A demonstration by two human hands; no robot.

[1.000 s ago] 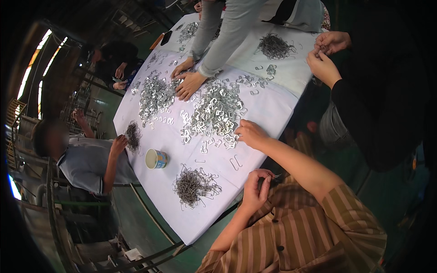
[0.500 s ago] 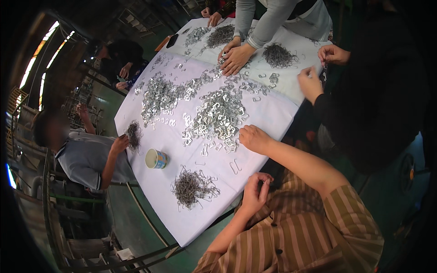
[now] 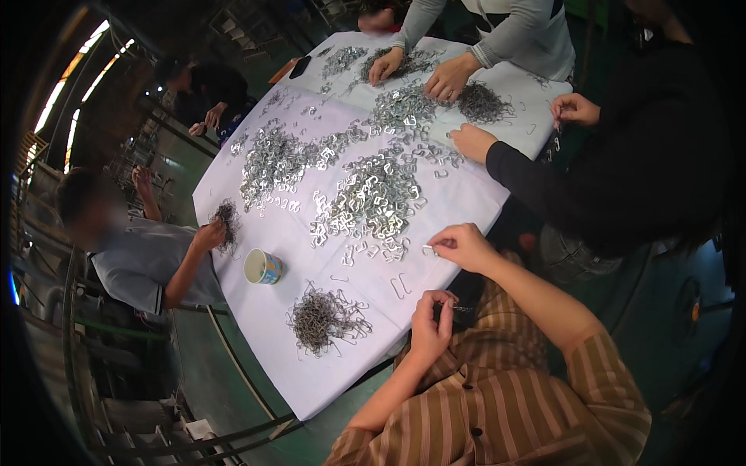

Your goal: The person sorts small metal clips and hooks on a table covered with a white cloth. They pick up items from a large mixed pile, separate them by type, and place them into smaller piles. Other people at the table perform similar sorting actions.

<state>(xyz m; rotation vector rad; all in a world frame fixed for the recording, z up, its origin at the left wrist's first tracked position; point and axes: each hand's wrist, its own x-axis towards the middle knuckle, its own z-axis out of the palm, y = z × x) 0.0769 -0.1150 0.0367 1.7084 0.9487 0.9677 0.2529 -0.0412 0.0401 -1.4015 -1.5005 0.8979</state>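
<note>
My right hand (image 3: 465, 247) is just over the near right edge of the table, pinching a small shiny bent metal clip (image 3: 428, 250) between thumb and fingertips. Closer to my body, beyond the table's edge, my left hand (image 3: 433, 322) is closed on a thin metal piece (image 3: 461, 309) whose end sticks out to the right; its exact shape is too small to make out. A heap of flat silver metal clips (image 3: 369, 198) lies ahead of my right hand. To the left of my left hand is a tangled pile of wire hooks (image 3: 322, 318).
A paper cup (image 3: 263, 267) stands on the white-covered table (image 3: 303, 388). Further off lie another clip heap (image 3: 272, 163), more wire piles (image 3: 482, 101) and a dark phone (image 3: 300, 67). Co-workers' hands (image 3: 451, 75) reach in from the far side, left and right.
My right hand has drawn back from the clip heap with a clip in its fingers. A metal piece now shows at my left hand. Co-workers' hands across the table have spread apart.
</note>
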